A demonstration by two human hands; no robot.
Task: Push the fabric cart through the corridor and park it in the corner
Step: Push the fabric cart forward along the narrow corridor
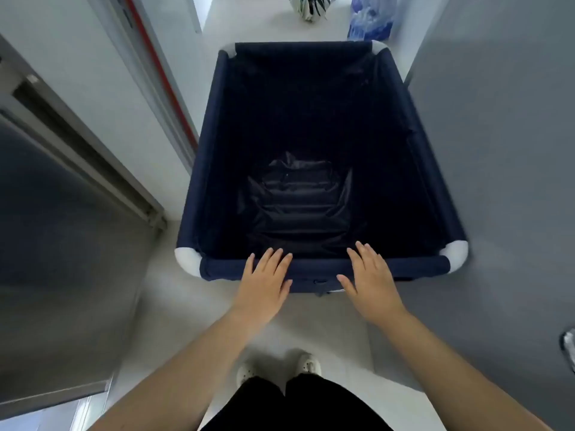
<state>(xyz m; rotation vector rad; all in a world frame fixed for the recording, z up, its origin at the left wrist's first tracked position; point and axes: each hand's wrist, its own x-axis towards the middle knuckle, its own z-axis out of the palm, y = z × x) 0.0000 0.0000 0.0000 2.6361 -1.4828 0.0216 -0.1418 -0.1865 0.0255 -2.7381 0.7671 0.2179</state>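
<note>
A navy fabric cart with white corner joints fills the middle of the corridor in front of me. Its inside holds only a dark crumpled liner at the bottom. My left hand lies flat on the near padded rail, fingers spread over its top edge. My right hand rests the same way on that rail, a little to the right. Neither hand wraps around the rail; both palms press against it with fingers apart.
A grey wall runs close along the cart's right side. On the left are a door frame with a red strip and a metal sill. Ahead stand a patterned pot and a blue bag. My shoes are on the white floor.
</note>
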